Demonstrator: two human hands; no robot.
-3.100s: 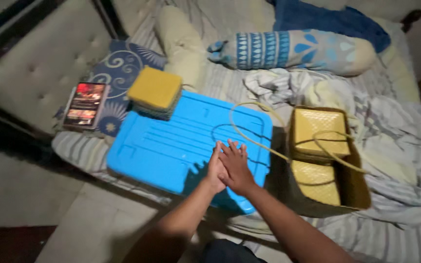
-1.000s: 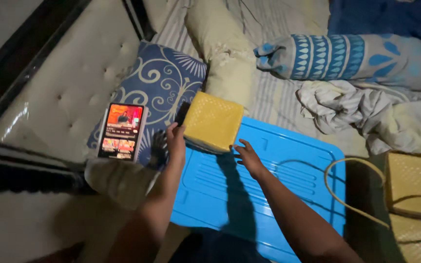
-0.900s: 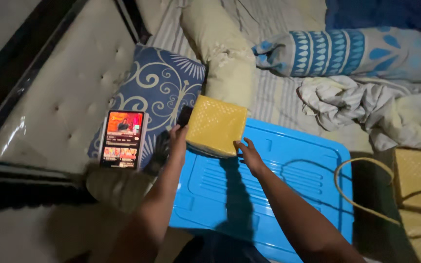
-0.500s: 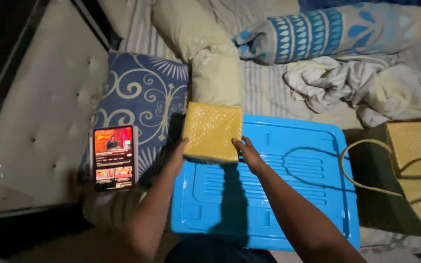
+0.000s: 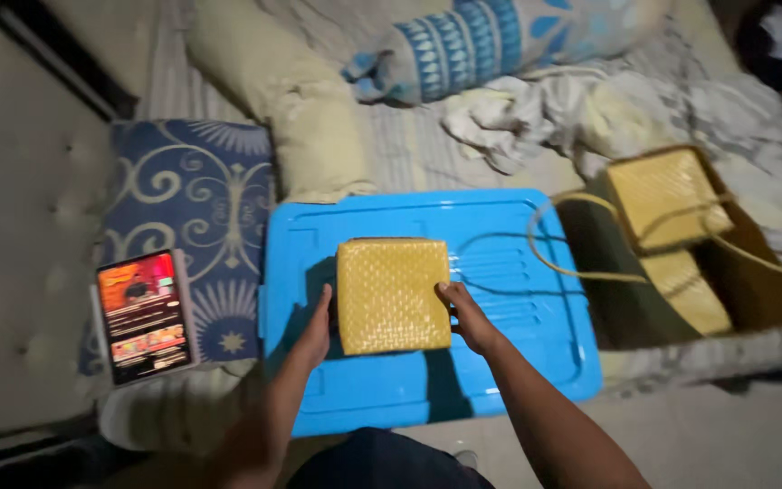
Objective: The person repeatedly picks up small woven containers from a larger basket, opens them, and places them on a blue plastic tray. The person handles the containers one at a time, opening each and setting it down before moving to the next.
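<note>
A square yellow woven box (image 5: 393, 295) sits flat near the middle of a bright blue plastic lid (image 5: 518, 362) that lies across the edge of the bed. The left hand (image 5: 316, 324) presses against the box's left side and the right hand (image 5: 465, 316) against its right side, so both hands grip it between them; the fingers on the left are in shadow, so how far they curl under the edge is hard to tell. To the left of the lid, a dark blue cushion with pale swirls (image 5: 183, 195) carries a phone with a lit screen (image 5: 142, 315) on its lower corner. Above the lid lie a cream pillow (image 5: 291, 109) and a blue-and-white patterned bolster (image 5: 500, 45), with crumpled pale cloth (image 5: 536, 113) just beside them. To the right of the lid, well apart from the hands, an open woven bag (image 5: 681, 244) with long thin handles holds more yellow woven pieces.
</note>
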